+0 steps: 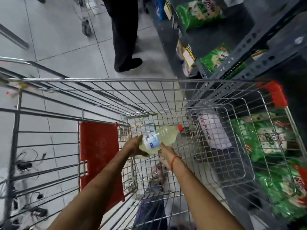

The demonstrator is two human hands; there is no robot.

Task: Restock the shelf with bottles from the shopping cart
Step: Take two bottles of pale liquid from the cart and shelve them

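Observation:
A clear plastic bottle (160,138) of pale yellow liquid, with a red cap and a white-and-blue label, lies tilted inside the wire shopping cart (132,90), cap pointing right. My left hand (135,146) grips its base end from the left. My right hand (166,152) holds it from below on the right side, a red string around that wrist. The grey metal shelf (259,47) stands to the right of the cart, holding green packets.
A person in dark trousers (124,35) stands on the tiled floor just beyond the cart, close to the shelf. The cart's red flap (99,156) hangs on its left inner side. Green packets (274,163) fill the low shelf on the right. Another trolley's wheel (86,28) shows at far left.

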